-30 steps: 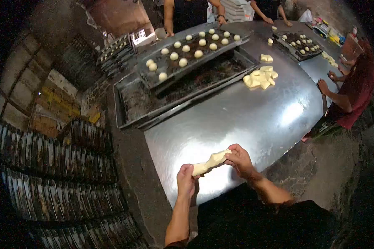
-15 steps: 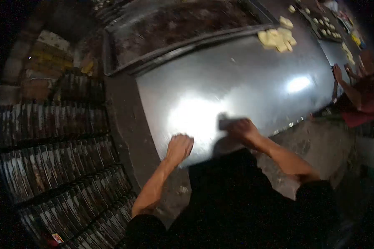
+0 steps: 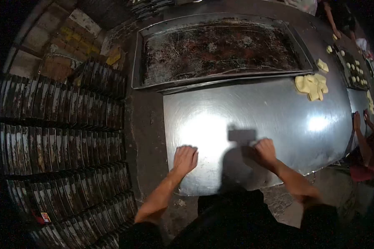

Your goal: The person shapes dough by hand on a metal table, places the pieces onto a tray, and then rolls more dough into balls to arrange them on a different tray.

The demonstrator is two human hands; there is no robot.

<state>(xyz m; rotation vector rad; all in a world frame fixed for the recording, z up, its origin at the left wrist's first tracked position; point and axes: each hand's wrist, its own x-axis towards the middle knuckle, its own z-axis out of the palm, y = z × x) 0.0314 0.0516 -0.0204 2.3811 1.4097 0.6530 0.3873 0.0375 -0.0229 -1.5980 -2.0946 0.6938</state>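
Observation:
Both my hands rest on a shiny metal worktop, near its front edge and apart from each other. My left hand is on the left, knuckles up, with the fingers curled down and closed. Whatever lies under its palm is hidden. To the right, my right hand is also curled and closed at the edge of my shadow, its underside out of sight. Around them the bare metal worktop reflects two bright patches of light. At its far right corner lies a heap of pale yellow dough pieces, well beyond my right hand.
A large dark baking tray stands along the worktop's back. Racks of stacked pans fill the left side. At right, a co-worker's hands touch the surface, near a tray of small dough balls. Another person's arm reaches in behind.
The view has shifted, so the baking tray and worktop sit lower and further right in it. My right hand was blurred by motion and now shows more sharply. Both hands remain near the front edge.

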